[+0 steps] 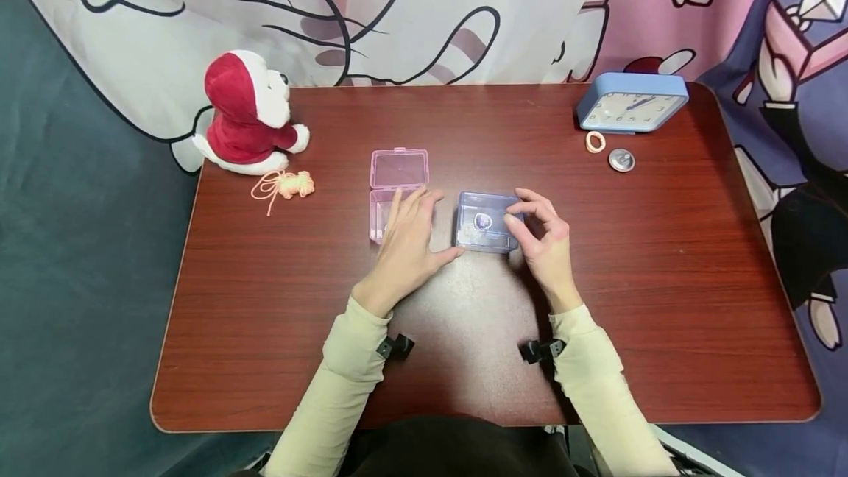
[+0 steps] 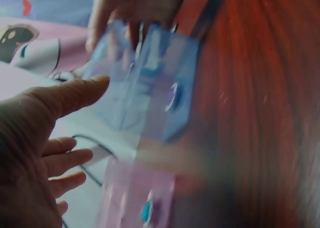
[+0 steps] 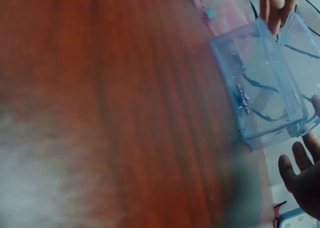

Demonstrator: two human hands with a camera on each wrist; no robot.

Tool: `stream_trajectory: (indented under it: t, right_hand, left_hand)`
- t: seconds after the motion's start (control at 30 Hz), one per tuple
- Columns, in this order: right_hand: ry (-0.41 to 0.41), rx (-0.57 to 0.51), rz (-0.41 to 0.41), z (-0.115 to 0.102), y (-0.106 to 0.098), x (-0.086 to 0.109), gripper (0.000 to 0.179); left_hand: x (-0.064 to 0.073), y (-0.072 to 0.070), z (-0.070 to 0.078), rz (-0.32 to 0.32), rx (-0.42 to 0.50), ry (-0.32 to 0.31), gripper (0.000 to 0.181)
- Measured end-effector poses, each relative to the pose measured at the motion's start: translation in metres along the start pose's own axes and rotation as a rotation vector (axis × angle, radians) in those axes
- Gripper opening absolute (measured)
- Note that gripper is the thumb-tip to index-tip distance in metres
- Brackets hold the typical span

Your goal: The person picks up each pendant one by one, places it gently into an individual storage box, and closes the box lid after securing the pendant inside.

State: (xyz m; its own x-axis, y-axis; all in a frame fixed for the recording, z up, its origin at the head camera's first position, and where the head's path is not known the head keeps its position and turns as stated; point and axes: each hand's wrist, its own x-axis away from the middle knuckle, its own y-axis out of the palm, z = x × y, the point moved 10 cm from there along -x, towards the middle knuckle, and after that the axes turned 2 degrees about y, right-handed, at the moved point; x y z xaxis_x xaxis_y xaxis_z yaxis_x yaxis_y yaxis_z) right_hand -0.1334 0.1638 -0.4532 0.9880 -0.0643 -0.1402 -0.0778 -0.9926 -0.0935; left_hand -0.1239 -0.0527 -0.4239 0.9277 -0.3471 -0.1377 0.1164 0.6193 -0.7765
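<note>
A clear blue box (image 1: 486,221) with a small dark trinket inside stands at the table's middle. My right hand (image 1: 530,223) pinches its right edge with curled fingers; in the left wrist view those fingers (image 2: 135,8) grip the blue box (image 2: 150,88), whose lid looks slightly raised. A pink box (image 1: 397,193) lies open just left of it, lid flipped back. My left hand (image 1: 414,230) rests with straight fingers on the pink base, its thumb (image 2: 75,93) against the blue box's left side. In the right wrist view the blue box (image 3: 265,88) shows close up.
A plush dog in a red hood (image 1: 248,112) sits at the back left with an orange string bundle (image 1: 285,184) beside it. A blue clock (image 1: 629,101), an orange ring (image 1: 595,141) and a round metal piece (image 1: 621,160) lie at the back right.
</note>
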Motion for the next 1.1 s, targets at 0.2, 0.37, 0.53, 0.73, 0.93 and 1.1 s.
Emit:
stream_trajectory:
  t: [0.2, 0.37, 0.53, 0.73, 0.93, 1.1]
  right_hand:
    - [-0.067, 0.172, -0.032, -0.026, 0.011, 0.010, 0.030]
    - [-0.078, 0.249, -0.046, -0.031, 0.015, 0.014, 0.039]
    - [-0.070, 0.260, -0.064, -0.029, 0.018, 0.015, 0.047]
    - [-0.069, 0.292, -0.081, -0.026, 0.020, 0.016, 0.054]
    - [-0.063, 0.309, -0.098, -0.027, 0.022, 0.018, 0.059]
    - [-0.066, 0.341, -0.120, 0.000, 0.019, 0.014, 0.064]
  left_hand:
    - [0.009, -0.028, -0.024, 0.108, 0.047, 0.010, 0.099]
    - [0.017, -0.042, -0.050, 0.183, 0.148, -0.013, 0.103]
    - [0.026, -0.044, -0.070, 0.198, 0.217, -0.060, 0.103]
    - [0.036, -0.036, -0.093, 0.196, 0.343, -0.131, 0.110]
    - [0.040, -0.023, -0.113, 0.166, 0.455, -0.184, 0.116]
    - [0.037, -0.017, -0.117, 0.152, 0.528, -0.182, 0.117]
